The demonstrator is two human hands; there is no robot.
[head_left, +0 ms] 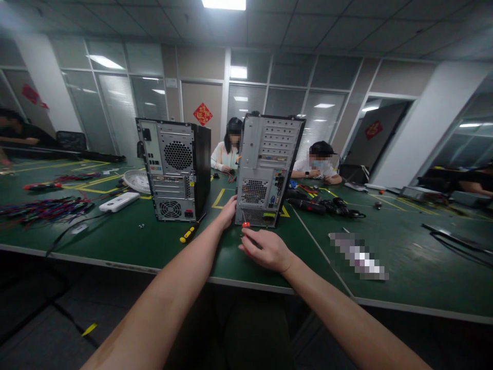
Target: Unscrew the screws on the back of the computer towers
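Note:
A grey-backed computer tower [259,169] stands upright on the green table, its rear panel facing me. My left hand [230,211] is against the lower left side of this tower, and its fingers are mostly hidden. In front of the panel's bottom left corner, my right hand [267,249] is closed around a screwdriver with a red handle [245,225]. The screwdriver's thin shaft points up at the rear panel; whether its tip touches a screw is too small to tell. To the left stands a second computer tower [169,169], also rear side out.
A yellow-and-black screwdriver [188,235] lies between the towers. Bundled cables [50,209], a white power strip [119,202] and a white round basket [136,181] are at left. Black cables [339,207] and a blurred flat object [358,257] lie at right. Two people sit across the table.

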